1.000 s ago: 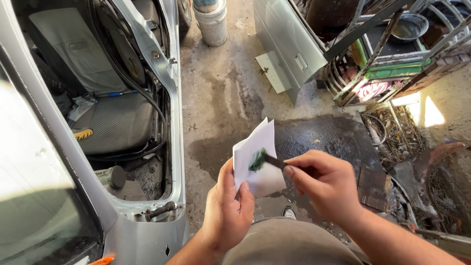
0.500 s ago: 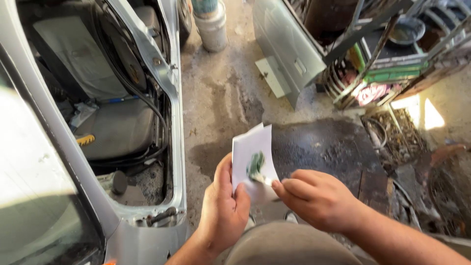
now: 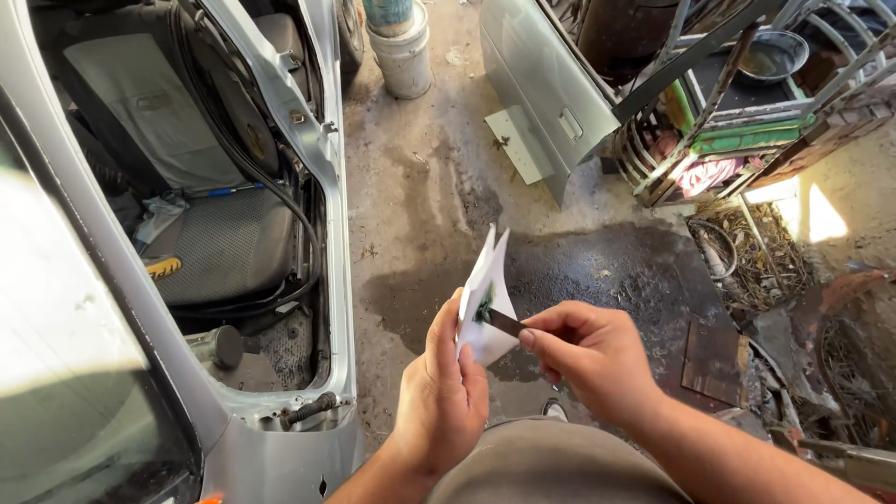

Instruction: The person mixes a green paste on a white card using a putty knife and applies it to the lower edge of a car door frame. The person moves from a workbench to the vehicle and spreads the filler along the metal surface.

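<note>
1. My left hand point(image 3: 441, 397) pinches a folded white paper point(image 3: 485, 299) at its lower edge, thumb in front and fingers behind, so the sheet stands upright above that grip.
2. My right hand point(image 3: 593, 359) is closed narrowly on a thin dark blade point(image 3: 505, 323), thumb and forefinger clamping its near end.
3. The blade's tip lies against the paper's face, right at a dark green smear point(image 3: 484, 305) near the sheet's middle.
4. The paper sits between my two hands, above my knee and over the stained concrete floor point(image 3: 439, 215).
5. To the left is a silver car body point(image 3: 322, 187) with its door opening bare and a grey seat point(image 3: 219, 247) inside.
6. Ahead stands a white bucket point(image 3: 401, 61); a grey detached car door point(image 3: 537, 89) leans nearby, a pale green rectangular panel point(image 3: 518, 145) propped at its foot.
7. To the right, a metal rack point(image 3: 747, 103) holds green flat pieces and pink cloth.
</note>
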